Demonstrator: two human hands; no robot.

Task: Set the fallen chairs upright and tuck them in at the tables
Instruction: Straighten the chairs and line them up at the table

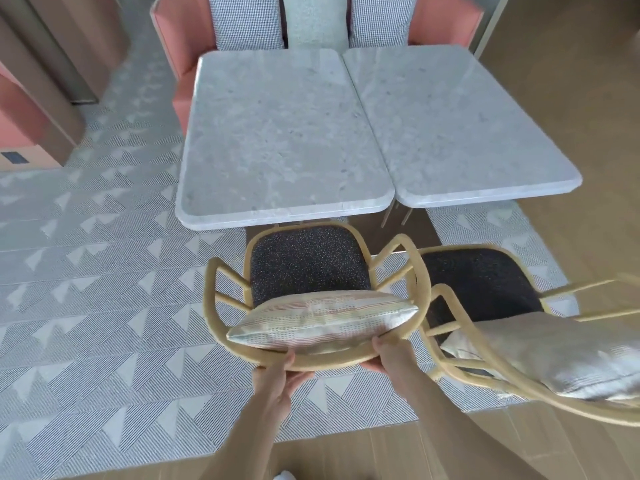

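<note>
Behind the left table's (284, 133) near edge, both hands' fingers (277, 372) clasping the upright chair's (311, 261) back rail.

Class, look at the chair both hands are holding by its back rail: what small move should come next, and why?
Probably a short push forward. The left hand and right hand grip the back rail of the upright chair, whose dark seat lies almost wholly outside the edge of the left table. Sliding it straight ahead would tuck the seat under; the neighbouring chair stands close on the right.
</note>
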